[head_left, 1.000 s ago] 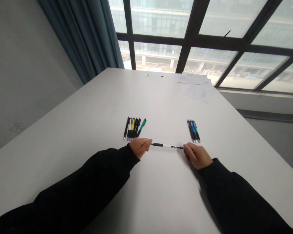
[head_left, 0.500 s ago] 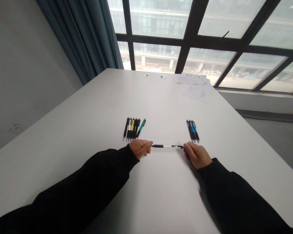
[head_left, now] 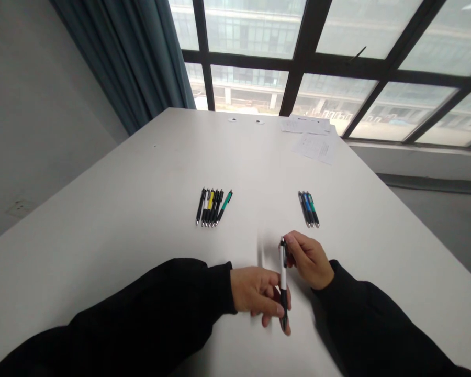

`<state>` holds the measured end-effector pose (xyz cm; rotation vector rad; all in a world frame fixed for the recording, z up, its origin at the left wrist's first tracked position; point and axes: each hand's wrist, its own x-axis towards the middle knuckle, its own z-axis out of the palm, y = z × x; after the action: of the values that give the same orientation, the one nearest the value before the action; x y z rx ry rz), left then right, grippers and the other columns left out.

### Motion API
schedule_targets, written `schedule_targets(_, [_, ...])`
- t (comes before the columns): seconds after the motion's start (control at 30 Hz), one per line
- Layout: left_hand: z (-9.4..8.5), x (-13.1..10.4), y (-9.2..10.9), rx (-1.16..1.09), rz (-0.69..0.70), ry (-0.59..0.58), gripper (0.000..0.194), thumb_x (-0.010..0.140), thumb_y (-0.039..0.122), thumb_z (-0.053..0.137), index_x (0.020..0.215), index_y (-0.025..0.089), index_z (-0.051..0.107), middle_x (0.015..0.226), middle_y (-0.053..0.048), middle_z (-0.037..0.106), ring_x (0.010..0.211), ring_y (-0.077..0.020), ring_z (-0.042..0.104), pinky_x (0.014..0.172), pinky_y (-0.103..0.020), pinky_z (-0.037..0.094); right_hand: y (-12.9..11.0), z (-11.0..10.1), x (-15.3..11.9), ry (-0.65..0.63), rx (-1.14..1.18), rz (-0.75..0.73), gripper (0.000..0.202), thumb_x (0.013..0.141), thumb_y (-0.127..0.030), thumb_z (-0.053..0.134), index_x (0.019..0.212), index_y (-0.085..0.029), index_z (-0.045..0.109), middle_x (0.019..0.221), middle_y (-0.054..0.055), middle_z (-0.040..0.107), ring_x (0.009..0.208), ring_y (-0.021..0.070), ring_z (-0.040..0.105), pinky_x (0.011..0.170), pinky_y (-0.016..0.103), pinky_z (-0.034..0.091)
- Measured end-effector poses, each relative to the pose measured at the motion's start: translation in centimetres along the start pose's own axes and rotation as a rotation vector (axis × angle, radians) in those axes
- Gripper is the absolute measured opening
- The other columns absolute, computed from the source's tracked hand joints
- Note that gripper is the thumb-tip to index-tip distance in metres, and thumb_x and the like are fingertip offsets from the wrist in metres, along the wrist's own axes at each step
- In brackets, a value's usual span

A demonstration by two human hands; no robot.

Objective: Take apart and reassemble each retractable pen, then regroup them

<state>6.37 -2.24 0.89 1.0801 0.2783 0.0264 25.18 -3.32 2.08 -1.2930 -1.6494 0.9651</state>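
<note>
A white pen with a black grip (head_left: 283,272) is held above the table, its tip pointing toward me. My right hand (head_left: 309,257) is closed on its clip end. At the black grip, the thumb and fingers of my left hand (head_left: 257,293) close round the pen from the left. Beyond my hands, a row of several pens (head_left: 210,208) lies to the left, mostly black, with a yellow one and a slanted green one (head_left: 225,207). A smaller group on the right holds black, blue (head_left: 309,208) and green pens (head_left: 313,209).
The white table (head_left: 204,157) reaches to the window (head_left: 251,89). Papers (head_left: 312,148) lie at its far right, and two small round fittings sit along the back edge. A blue-grey curtain (head_left: 141,63) hangs at the far left.
The pen has swung from lying crosswise between my hands to pointing toward me. My left hand has moved right and nearer to me; my right hand has shifted slightly left.
</note>
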Motion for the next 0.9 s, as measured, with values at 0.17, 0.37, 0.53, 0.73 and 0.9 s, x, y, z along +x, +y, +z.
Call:
schedule_targets(0.17, [-1.6,0.1,0.8,-0.006,0.321,0.445,0.042,0.068,0.045,0.078,0.084,0.013,0.055,0.072,-0.006,0.070,0.050,-0.0104,0.059,0.037,-0.018,0.039,0.1,0.7,-1.1,-0.137,0.054,-0.063,0.033,0.099,-0.043,0.037,0.105,-0.018,0.059,0.069,0.001,0.061,0.053,0.0117,0.054,0.048,0.024,0.044])
schedule_targets(0.37, [-2.7,-0.4,1.4,0.102,0.404,0.771,0.038,0.064,0.037,0.080,0.082,0.011,0.060,0.059,0.000,0.062,0.042,-0.0063,0.048,0.038,-0.018,0.036,0.5,0.9,-1.3,-0.097,0.018,-0.073,0.014,0.093,-0.031,0.054,0.101,-0.019,0.058,0.071,0.001,0.063,0.052,0.0105,0.057,0.047,0.022,0.047])
schedule_targets(0.53, [-2.1,-0.8,1.0,0.341,0.325,0.788,0.035,0.077,0.047,0.067,0.076,0.014,0.057,0.054,0.002,0.057,0.045,-0.0066,0.046,0.043,-0.018,0.035,1.1,0.9,-1.5,-0.050,-0.032,-0.123,0.013,0.092,-0.027,0.056,0.101,-0.019,0.060,0.072,0.003,0.065,0.057,0.0129,0.061,0.047,0.023,0.049])
schedule_targets(0.73, [-1.8,-1.2,0.8,0.582,0.283,0.708,0.049,0.089,0.056,0.044,0.066,0.014,0.055,0.053,0.002,0.049,0.044,-0.0066,0.042,0.042,-0.019,0.030,0.6,0.7,-1.4,-0.105,-0.020,-0.112,0.013,0.095,-0.029,0.050,0.101,-0.019,0.055,0.070,0.002,0.062,0.055,0.0115,0.058,0.049,0.023,0.049])
schedule_targets(0.9, [-1.9,-1.3,1.1,0.661,0.316,0.649,0.049,0.090,0.056,0.039,0.066,0.015,0.052,0.054,0.003,0.045,0.050,-0.0081,0.040,0.048,-0.022,0.029,0.1,0.7,-1.1,-0.249,-0.011,-0.061,0.029,0.099,-0.035,0.039,0.085,-0.017,0.058,0.065,0.001,0.059,0.053,0.0098,0.054,0.053,0.023,0.045])
